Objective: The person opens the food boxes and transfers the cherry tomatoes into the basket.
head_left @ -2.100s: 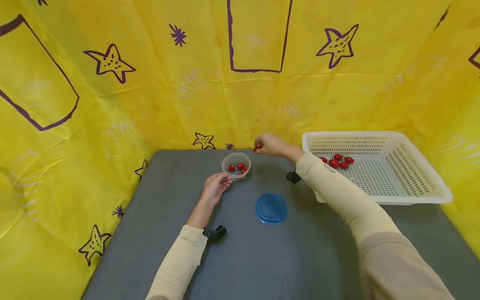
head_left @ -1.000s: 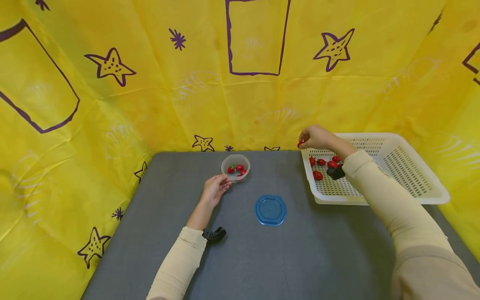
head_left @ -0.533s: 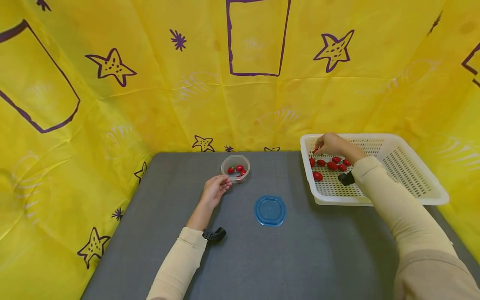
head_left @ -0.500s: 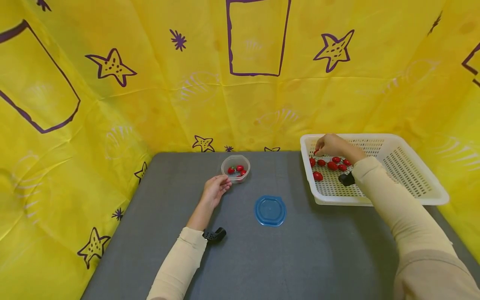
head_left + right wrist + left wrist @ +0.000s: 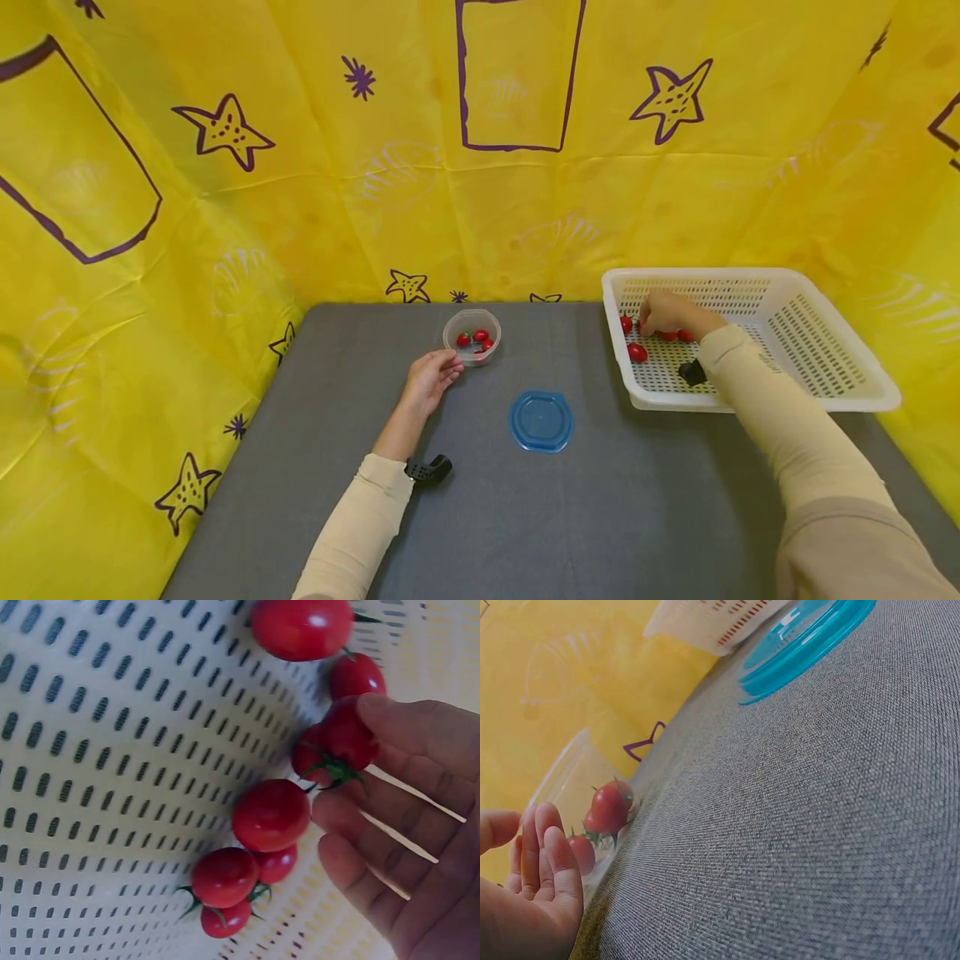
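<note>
Right hand [image 5: 670, 313], pinching a tomato [image 5: 346, 736], has lowered inside the basket [image 5: 817, 342], apparently completing transport; left hand [image 5: 431, 379] is relaxed outside it.

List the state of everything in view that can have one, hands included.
Clear container: uncovered, upright, with a few red tomatoes inside.
Blue lid: off the container, lying flat on the table.
White basket: open-topped, with loose tomatoes inside.
Right hand: in the basket, pinching a tomato.
Left hand: at the container's near side; whether it grips the rim is unclear.
</note>
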{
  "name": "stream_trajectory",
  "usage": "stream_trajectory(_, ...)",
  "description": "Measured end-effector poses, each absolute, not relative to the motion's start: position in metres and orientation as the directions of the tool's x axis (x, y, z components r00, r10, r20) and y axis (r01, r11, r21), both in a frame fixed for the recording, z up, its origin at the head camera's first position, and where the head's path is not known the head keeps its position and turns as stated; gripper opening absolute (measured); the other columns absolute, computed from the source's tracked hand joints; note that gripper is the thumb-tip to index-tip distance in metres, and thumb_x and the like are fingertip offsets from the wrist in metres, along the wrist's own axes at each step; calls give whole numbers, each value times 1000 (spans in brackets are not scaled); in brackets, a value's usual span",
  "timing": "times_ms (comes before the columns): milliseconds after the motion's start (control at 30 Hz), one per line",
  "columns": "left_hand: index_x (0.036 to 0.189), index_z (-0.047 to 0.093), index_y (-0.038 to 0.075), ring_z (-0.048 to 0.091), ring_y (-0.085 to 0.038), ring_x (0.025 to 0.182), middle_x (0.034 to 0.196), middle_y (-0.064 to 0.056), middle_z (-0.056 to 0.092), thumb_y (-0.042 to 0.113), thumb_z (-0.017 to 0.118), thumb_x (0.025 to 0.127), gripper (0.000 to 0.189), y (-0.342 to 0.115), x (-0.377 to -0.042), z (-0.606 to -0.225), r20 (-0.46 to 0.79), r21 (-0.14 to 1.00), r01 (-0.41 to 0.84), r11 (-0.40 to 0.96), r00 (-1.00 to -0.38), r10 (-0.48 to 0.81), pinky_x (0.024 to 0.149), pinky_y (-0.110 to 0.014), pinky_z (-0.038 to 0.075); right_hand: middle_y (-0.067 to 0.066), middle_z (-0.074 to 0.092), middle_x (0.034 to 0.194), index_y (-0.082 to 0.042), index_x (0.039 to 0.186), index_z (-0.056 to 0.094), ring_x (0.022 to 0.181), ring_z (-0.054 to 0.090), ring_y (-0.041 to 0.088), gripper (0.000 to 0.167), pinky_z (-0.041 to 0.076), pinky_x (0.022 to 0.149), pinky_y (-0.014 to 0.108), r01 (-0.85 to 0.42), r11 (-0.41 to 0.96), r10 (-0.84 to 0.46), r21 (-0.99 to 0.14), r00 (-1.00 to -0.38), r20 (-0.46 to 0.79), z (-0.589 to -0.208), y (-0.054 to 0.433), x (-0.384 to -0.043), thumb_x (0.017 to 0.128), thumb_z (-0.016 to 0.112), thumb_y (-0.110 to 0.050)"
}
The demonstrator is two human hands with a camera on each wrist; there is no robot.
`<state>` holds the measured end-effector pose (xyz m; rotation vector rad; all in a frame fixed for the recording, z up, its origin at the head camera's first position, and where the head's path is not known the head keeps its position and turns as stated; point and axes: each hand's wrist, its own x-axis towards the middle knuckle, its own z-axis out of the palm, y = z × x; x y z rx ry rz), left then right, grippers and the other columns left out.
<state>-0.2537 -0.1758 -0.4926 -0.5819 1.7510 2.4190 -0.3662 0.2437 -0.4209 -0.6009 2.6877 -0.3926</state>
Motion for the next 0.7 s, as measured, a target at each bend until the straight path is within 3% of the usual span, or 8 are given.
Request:
stream_trajectory(333,105,57,2,65,-8,71,80,0,66,12,58,96,14,-176,-256,-491,-339,901,-280,-332,-931,-135,74,-22,55,3,62,65,1,74,69,59,52,16,6,42,52,24,-372,866,-472,-334,-829,-300,-428,240,-368,73,71,-4)
stream_trajectory(700,108,57,-1,64,-8,70,76,3,65,11,57,96,17,-175,-254,-496,-345,899,-283,-335,-928,-139,71,-20,54,9,66,76,2,82,68,69,55,20,13,43,59,28,-359,880,-453,-310,-830,-326,-434,238,-365,71,71,-5)
